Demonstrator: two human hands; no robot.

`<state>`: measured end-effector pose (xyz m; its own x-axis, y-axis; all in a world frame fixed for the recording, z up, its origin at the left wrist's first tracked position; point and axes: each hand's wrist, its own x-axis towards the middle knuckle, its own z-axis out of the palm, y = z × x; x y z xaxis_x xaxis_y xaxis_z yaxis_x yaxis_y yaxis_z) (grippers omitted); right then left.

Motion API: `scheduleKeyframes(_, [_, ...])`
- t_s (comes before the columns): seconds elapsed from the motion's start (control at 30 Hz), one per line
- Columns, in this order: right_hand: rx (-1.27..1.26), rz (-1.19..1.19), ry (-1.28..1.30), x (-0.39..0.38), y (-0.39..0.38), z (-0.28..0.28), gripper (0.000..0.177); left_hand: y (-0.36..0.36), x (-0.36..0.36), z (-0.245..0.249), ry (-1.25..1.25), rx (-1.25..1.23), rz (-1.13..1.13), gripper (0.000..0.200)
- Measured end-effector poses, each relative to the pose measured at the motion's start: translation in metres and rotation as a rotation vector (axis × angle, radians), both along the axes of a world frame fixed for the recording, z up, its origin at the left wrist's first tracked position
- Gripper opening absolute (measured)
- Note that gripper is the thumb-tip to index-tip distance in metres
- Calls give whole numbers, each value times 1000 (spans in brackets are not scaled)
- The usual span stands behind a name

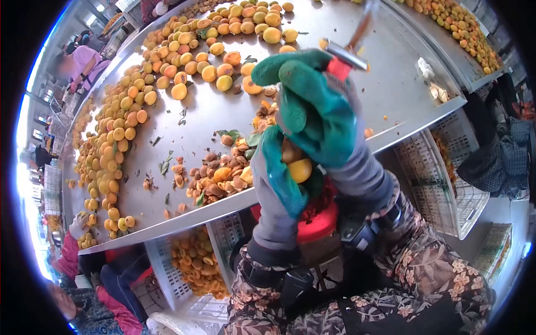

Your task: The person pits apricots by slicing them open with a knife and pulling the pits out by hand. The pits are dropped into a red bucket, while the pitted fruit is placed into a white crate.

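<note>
My left hand [279, 170], in a grey glove with a green coated palm, is closed around a yellow apricot [300, 171] near the table's front edge. Just above it, my right hand [318, 106], gloved alike, has its fingers curled around a knife [340, 61]. Red and shiny metal parts of the knife stick out past the thumb side, with a blurred brownish end pointing up and away. The two gloves overlap in this view, so part of the apricot is hidden. A pile of apricot pits and scraps [215, 173] lies left of my left hand.
Whole apricots [123, 117] spread in a curved band over the metal table [184, 134]. Below its edge stand a crate of apricot halves [195, 259], a red bucket [321, 223] and a white crate [435, 173] at right. Other people work at the left.
</note>
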<state>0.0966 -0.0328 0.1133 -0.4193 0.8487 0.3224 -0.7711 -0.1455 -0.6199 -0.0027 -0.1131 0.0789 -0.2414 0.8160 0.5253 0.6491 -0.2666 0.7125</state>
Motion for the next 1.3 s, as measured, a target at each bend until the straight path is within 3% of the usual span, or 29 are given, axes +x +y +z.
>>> scheduleKeyframes(0.07, [-9, 48, -3, 2, 2, -2, 30, 2, 1, 3, -144, -63, -92, 55])
scheduleKeyframes(0.27, [-27, 95, 8, 1, 2, -6, 31, 7, -2, 17, -1075, -363, -472, 44])
scheduleKeyframes(0.37, [-28, 103, 20, -1, 0, -6, 31, 9, -13, 20, -1309, -467, -606, 38])
scheduleKeyframes(0.47, [-30, 109, 26, -2, -2, -5, 32, 6, -18, 20, -1455, -413, -787, 33])
scheduleKeyframes(0.57, [-34, 115, 36, -4, -2, -3, 33, 3, -6, 23, -1011, -343, -490, 29])
scheduleKeyframes(0.67, [-31, 125, 72, -7, -2, -1, 34, -1, -3, 22, -959, -180, -396, 32])
scheduleKeyframes(0.77, [-19, 120, 160, -10, 1, 1, 35, -2, -11, 13, -879, -324, -365, 37])
scheduleKeyframes(0.83, [28, 147, 229, -11, 5, 7, 36, -9, -19, -13, -421, 14, -414, 60])
scheduleKeyframes(0.93, [-24, 47, 160, -29, -10, 10, 34, -4, -25, -7, -13, 217, -219, 55])
scheduleKeyframes(0.97, [-44, -111, 49, -22, -10, 16, 31, -6, -19, -2, -782, 62, -481, 45])
scheduleKeyframes(1.0, [-80, -199, -15, -18, -9, 16, 31, -1, -19, 13, -1243, -245, -654, 38])
scheduleKeyframes(1.03, [-63, -199, 88, -18, -4, 15, 30, 3, -19, 28, -1756, -554, -628, 41])
scheduleKeyframes(1.07, [-53, -185, 199, -18, -1, 16, 30, 6, -20, 38, -1734, -611, -502, 48])
scheduleKeyframes(1.13, [127, -368, 3, -4, 1, 25, 27, 3, -25, 38, -1613, -505, -539, 45])
scheduleKeyframes(1.17, [170, -419, -249, 6, -4, 31, 26, 3, -25, 31, -1191, -259, -359, 42])
scheduleKeyframes(1.2, [212, -468, -500, 10, -12, 36, 25, 0, -30, 33, -949, -191, -340, 40])
scheduleKeyframes(1.27, [-191, -199, -572, 6, -20, 30, 22, -5, -39, 35, -474, -36, -205, 39])
scheduleKeyframes(1.3, [-125, -163, -543, 1, -26, 25, 22, -2, -43, 35, -410, -16, -196, 37])
